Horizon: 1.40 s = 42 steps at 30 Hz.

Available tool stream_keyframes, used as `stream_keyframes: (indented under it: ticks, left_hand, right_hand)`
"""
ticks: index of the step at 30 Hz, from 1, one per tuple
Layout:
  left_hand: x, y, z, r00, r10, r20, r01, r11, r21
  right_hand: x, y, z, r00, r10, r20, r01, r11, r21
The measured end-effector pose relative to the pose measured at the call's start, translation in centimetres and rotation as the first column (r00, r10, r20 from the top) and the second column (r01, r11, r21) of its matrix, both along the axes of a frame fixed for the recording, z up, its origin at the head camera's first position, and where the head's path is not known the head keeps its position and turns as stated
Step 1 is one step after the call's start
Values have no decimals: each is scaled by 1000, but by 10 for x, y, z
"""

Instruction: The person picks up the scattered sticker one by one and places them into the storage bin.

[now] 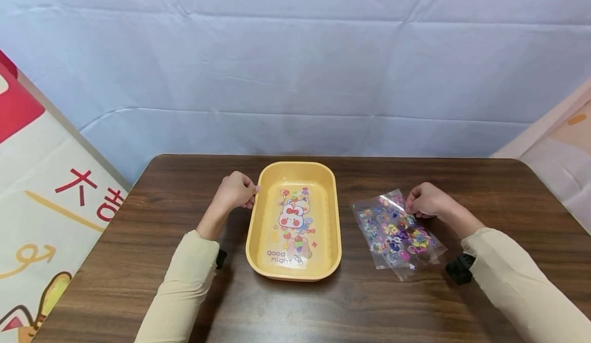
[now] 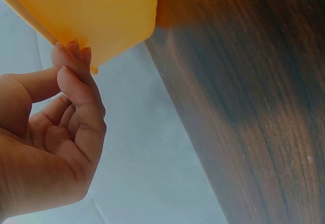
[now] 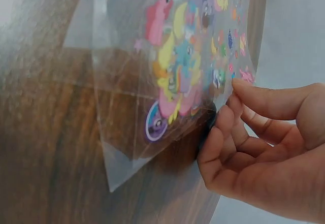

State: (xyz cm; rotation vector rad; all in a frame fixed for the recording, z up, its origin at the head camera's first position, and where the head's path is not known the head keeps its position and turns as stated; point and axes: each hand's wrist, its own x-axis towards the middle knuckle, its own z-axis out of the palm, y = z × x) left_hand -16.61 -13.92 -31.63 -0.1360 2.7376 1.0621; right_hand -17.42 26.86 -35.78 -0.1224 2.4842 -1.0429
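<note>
A yellow plastic tray (image 1: 336, 215) lies on the table, with a clear sticker sheet (image 1: 292, 220) showing a bunny and "good night" flat inside it. My left hand (image 1: 237, 189) pinches the tray's left rim between thumb and fingers; the left wrist view shows the fingertips on the yellow edge (image 2: 117, 16). Right of the tray, clear sheets of colourful cartoon stickers (image 1: 392, 233) lie overlapped on the table. With thumb and fingers my right hand (image 1: 427, 200) pinches the upper right edge of a sticker sheet (image 3: 175, 76). How many sheets it grips I cannot tell.
The dark wooden table (image 1: 360, 312) has rounded far corners. A pale blue cloth (image 1: 295, 76) hangs behind its far edge. To the left hangs a printed cloth (image 1: 41, 215) with red characters; another pale printed cloth (image 1: 568, 153) is at the right.
</note>
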Motion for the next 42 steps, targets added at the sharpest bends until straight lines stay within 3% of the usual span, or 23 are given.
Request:
stream_keyframes:
  ticks: [10, 28, 42]
  left_hand:
    - [0, -1, 1, 1000, -8, -5, 8, 1000, -2]
    - [-1, 2, 1, 1000, -2, 9, 2, 1000, -4]
    - [-2, 1, -1, 1000, -16, -3, 16, 1000, -7]
  right_hand:
    - [-1, 3, 2, 1000, 11, -5, -11, 1000, 20]
    - [-4, 7, 10, 997, 54, 58, -54, 999, -2]
    - [-6, 8, 17, 998, 58, 29, -58, 998, -20]
